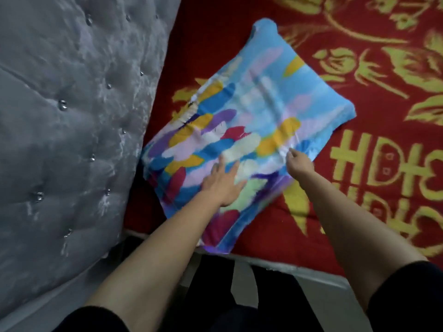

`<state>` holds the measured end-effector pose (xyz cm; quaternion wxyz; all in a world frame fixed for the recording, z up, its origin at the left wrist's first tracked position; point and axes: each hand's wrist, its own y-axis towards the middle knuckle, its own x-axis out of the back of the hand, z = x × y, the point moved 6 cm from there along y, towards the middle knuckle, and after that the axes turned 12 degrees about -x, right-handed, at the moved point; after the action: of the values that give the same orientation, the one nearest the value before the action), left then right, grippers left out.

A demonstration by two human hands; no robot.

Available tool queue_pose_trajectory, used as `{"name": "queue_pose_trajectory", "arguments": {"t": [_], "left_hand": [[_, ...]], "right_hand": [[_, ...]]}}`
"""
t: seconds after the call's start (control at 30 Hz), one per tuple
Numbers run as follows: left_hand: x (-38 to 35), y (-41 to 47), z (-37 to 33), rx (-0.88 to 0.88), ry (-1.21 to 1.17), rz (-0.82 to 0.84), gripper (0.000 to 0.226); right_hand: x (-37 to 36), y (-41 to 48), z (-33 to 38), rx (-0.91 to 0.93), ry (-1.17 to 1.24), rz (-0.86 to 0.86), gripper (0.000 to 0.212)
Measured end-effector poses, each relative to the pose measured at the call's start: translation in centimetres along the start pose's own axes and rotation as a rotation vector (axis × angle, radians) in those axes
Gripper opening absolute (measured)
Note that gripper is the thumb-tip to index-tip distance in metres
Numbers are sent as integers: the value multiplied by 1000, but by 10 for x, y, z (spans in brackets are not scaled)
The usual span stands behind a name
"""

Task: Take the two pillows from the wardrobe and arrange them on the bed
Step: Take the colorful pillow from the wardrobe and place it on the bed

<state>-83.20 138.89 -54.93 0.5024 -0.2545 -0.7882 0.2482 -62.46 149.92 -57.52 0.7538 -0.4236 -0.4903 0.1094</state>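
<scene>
A pillow point(249, 121) in a blue cover with yellow, purple, pink and red patches lies tilted on the red bed cover point(374, 149), close to the headboard. Its near corner hangs over the bed's front edge. My left hand point(224, 184) lies flat on the pillow's near part, fingers spread. My right hand point(299, 161) pinches the fabric at the pillow's right edge. Only one pillow is in sight.
A grey tufted headboard point(67, 121) with shiny studs fills the left side. The red blanket with yellow patterns stretches to the right and far side. The bed's grey frame edge point(299, 267) runs along the bottom, with my dark-clothed legs point(230, 295) below it.
</scene>
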Motion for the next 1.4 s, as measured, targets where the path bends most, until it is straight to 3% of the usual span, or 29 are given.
{"name": "queue_pose_trajectory", "arguments": {"t": [0.13, 0.3, 0.43, 0.53, 0.7, 0.83, 0.93, 1.1, 1.27, 1.33, 1.4], "left_hand": [[-12, 23, 72, 211, -27, 100, 82], [31, 67, 124, 246, 17, -143, 99], [52, 105, 145, 275, -81, -246, 114], [51, 123, 159, 300, -194, -357, 112], [58, 132, 174, 344, -21, -486, 99], [76, 134, 167, 288, 25, -476, 56], [89, 122, 151, 221, 17, -624, 31], [132, 94, 138, 174, -133, -976, 24], [195, 84, 156, 190, -296, -1238, 31], [216, 86, 169, 230, -229, -1275, 37], [229, 93, 185, 242, -181, -1230, 46]], "right_hand": [[-52, 2, -13, -72, 236, 181, 68], [-104, -2, -17, -314, 435, 239, 113], [-131, -1, -11, -323, 548, 167, 139], [-134, 5, -14, -187, 538, 7, 128], [-127, 1, -8, 27, 489, -180, 98], [-112, -7, 10, 78, 426, -320, 75], [-96, -14, 28, 120, 410, -420, 65], [-32, -9, 74, 258, 419, -579, 62], [27, 11, 163, 458, 470, -608, 58], [33, 33, 192, 515, 346, -527, 56], [21, 59, 210, 537, 65, -342, 59]]}}
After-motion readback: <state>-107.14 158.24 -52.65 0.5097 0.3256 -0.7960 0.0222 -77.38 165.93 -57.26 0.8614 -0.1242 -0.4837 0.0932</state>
